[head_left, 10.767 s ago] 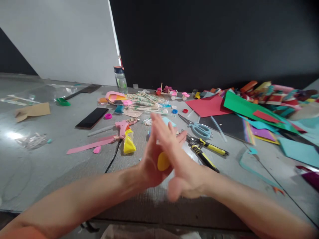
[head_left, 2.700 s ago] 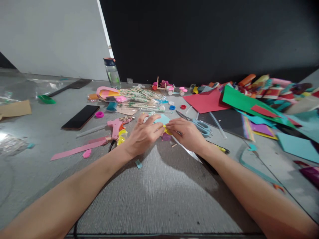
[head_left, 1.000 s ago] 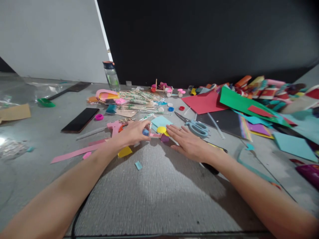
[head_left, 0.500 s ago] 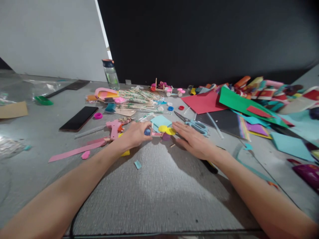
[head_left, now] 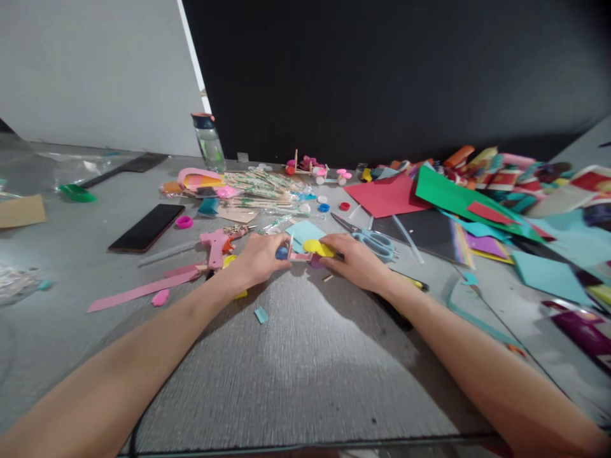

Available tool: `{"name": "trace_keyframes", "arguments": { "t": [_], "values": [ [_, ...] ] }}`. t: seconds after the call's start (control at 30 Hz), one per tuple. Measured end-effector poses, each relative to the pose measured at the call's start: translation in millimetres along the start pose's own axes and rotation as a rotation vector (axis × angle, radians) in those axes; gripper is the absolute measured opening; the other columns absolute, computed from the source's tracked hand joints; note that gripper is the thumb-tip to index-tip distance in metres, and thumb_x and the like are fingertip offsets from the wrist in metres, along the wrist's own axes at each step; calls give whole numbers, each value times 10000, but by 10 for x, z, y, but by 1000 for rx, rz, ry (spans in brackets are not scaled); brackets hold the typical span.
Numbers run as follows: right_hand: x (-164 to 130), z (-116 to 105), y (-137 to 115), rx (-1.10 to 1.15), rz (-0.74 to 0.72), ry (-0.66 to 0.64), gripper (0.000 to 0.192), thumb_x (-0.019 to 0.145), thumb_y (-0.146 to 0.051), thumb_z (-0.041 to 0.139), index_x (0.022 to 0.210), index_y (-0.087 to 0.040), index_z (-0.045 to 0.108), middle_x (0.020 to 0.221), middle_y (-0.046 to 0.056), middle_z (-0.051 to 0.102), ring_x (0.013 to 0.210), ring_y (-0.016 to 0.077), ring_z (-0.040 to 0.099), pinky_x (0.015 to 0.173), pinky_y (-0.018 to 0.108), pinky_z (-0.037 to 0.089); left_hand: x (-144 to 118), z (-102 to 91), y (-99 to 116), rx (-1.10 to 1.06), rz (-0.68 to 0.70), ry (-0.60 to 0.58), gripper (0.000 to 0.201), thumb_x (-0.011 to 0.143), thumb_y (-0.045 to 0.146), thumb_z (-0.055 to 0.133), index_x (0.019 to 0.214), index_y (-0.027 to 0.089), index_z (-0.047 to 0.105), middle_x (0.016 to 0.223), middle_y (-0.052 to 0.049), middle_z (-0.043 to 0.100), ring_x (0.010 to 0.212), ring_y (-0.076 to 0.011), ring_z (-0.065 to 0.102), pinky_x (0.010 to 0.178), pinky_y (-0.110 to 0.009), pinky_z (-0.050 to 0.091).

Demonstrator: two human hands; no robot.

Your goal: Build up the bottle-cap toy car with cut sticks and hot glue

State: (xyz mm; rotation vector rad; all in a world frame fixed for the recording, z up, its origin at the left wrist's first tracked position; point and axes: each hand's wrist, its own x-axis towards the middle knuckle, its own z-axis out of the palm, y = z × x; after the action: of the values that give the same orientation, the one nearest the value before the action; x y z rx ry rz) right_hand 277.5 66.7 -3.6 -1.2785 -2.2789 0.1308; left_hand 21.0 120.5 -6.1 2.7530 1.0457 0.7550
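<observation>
My left hand (head_left: 255,259) rests on the grey table (head_left: 296,375) with its fingers curled around a small blue cap (head_left: 282,252) and a thin stick. My right hand (head_left: 359,261) pinches a yellow disc (head_left: 316,247) just to the right of it. A pink strip (head_left: 300,257) and a purple piece (head_left: 316,261) lie between the two hands, on the edge of a light blue paper square (head_left: 301,230). The pink glue gun (head_left: 214,245) sits just left of my left hand.
Blue scissors (head_left: 375,238) and yellow-handled pliers (head_left: 410,284) lie right of my right hand. A black phone (head_left: 146,227), a water bottle (head_left: 202,142), wrapped sticks (head_left: 258,191) and heaps of coloured paper (head_left: 458,203) fill the far side. A long pink strip (head_left: 138,290) lies left.
My right hand went from lying flat beside the yellow discs to closing its fingers on one. My left hand stayed curled on the blue cap.
</observation>
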Motion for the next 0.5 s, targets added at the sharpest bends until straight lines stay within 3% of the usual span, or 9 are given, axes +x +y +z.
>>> {"name": "trace_keyframes", "arguments": {
  "t": [0.27, 0.5],
  "values": [
    [12, 24, 14, 51, 61, 31, 264, 915, -283, 712, 1163, -195, 713, 1209, 117, 736, 1120, 269, 683, 977, 460, 541, -1, -6, 23, 2, -25, -14, 112, 834, 301, 664, 908, 223, 693, 764, -30, 760, 644, -211, 667, 603, -326, 399],
    [8, 25, 8, 94, 115, 29, 337, 898, -270, 718, 1225, -189, 705, 1229, 123, 736, 1141, 276, 683, 982, 456, 536, 5, -25, 47, -13, -75, -56, 137, 829, 304, 669, 936, 223, 697, 787, -37, 755, 689, -218, 660, 657, -334, 397]
  ]
}}
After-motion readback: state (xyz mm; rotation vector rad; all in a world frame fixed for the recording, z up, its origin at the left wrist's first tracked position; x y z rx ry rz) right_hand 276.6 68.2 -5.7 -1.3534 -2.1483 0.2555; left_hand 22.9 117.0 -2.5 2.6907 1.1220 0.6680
